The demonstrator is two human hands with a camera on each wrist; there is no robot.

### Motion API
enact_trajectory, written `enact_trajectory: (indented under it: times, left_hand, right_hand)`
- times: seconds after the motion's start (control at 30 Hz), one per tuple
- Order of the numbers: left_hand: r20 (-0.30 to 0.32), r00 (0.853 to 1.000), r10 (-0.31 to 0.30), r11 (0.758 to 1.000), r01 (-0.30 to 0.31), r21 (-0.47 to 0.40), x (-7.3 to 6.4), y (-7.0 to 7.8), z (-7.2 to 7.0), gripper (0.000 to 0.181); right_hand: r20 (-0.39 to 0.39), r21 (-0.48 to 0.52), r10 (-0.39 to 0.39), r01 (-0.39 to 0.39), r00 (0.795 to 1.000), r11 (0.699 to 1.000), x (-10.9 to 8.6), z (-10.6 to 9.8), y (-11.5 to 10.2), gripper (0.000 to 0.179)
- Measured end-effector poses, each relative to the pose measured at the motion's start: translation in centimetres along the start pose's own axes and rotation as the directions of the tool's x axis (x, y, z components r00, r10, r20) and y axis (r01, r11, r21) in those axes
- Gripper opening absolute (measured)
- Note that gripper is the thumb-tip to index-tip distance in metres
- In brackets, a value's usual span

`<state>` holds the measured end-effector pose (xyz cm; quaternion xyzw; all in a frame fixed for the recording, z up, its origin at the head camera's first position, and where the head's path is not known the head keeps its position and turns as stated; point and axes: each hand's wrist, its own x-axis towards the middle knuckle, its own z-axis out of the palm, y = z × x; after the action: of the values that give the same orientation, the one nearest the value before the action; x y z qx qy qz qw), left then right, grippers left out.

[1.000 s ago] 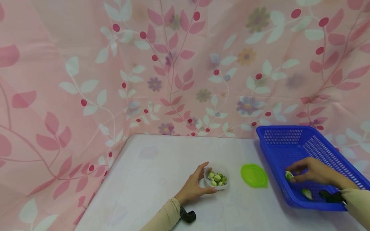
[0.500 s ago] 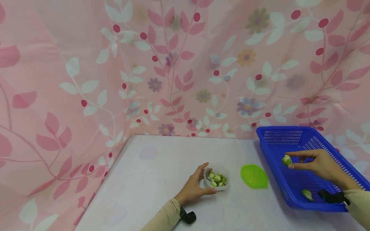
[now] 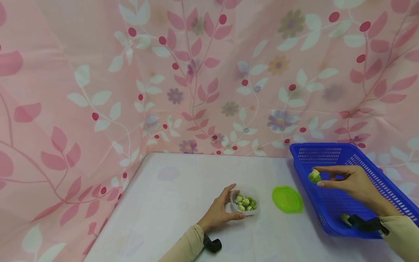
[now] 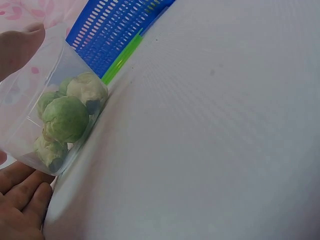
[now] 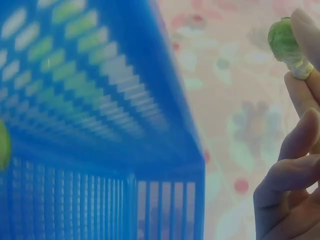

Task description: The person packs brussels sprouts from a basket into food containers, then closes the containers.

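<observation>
My right hand [image 3: 358, 185] pinches a Brussels sprout [image 3: 314, 177] between thumb and fingertips, above the left side of the blue basket [image 3: 309, 203]. In the right wrist view the same sprout [image 5: 285, 41] has its pale stem end against a finger. My left hand [image 3: 218, 213] holds a clear plastic container [image 3: 257, 210], thumb on the near side and fingers on the far left side. Several Brussels sprouts [image 4: 66, 119] lie in the bottom of the container. Another sprout [image 3: 344, 219] lies in the basket, partly hidden by the black strap mount on my right wrist.
A bright green lid [image 3: 287, 199] lies flat on the white table [image 3: 170, 211], between container and basket. Behind the table hangs a pink floral cloth [image 3: 209, 91]. The basket's raised perforated walls stand around my right hand's area.
My right hand has lifted the sprout out of the lower part of the basket and carried it up and to the left. My left hand and the container have stayed put.
</observation>
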<state>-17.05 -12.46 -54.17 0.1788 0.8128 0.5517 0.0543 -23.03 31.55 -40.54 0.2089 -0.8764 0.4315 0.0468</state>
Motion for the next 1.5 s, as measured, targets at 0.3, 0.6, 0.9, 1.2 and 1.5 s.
enact_trajectory:
  times: [0.3,0.6,0.9,1.2,1.5]
  left_hand:
    - [0.001,1.0,-0.001,1.0,0.001,-0.008,0.0,0.0,-0.1,0.105]
    - [0.001,1.0,-0.005,1.0,0.005,0.0,0.1,0.0,0.0,0.104]
    - [-0.001,1.0,0.005,1.0,-0.005,-0.003,0.1,0.0,0.0,0.105]
    - [-0.003,1.0,0.002,1.0,-0.002,0.006,0.1,-0.2,0.1,0.105]
    - [-0.001,1.0,-0.02,1.0,0.02,0.005,0.1,0.2,0.1,0.105]
  right_hand:
    - [0.039,0.082,-0.043,0.04,0.998,0.996,0.4,3.6,-2.4,0.038]
    - [0.111,0.169,-0.085,0.065,0.99,0.983,0.9,5.3,-5.2,0.039]
    - [0.163,0.222,-0.083,0.046,0.983,0.974,1.4,8.2,-6.8,0.039]
    - [0.181,0.219,-0.099,0.058,0.978,0.974,1.7,11.8,-7.4,0.039]
    - [0.222,0.214,-0.036,-0.012,0.974,0.977,1.8,15.3,-7.0,0.042]
